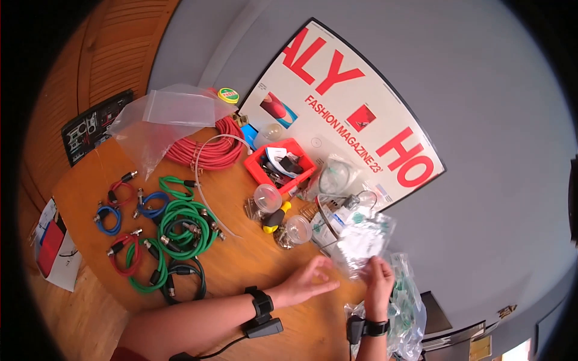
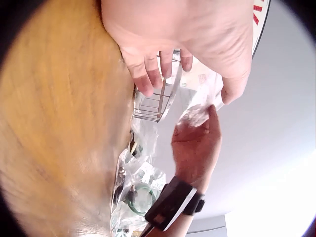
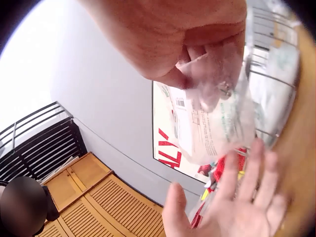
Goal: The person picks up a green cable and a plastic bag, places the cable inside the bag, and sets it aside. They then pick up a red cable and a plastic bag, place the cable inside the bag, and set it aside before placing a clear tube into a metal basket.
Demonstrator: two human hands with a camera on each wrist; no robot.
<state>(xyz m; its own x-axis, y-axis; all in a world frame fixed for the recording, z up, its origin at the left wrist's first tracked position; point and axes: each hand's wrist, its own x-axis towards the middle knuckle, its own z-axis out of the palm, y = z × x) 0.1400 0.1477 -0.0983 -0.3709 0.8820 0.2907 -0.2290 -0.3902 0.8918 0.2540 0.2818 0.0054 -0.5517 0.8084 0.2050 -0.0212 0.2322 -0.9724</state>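
Right hand pinches a clear printed bag by its end, fingers curled on it, held up over the right edge of the bench, near the wire basket. Left hand is wide open, fingers spread and holding nothing, just beside the bag. Green cables lie coiled toward the bench's left edge; red bin sits by the back edge, screwdriver between two clear jars.
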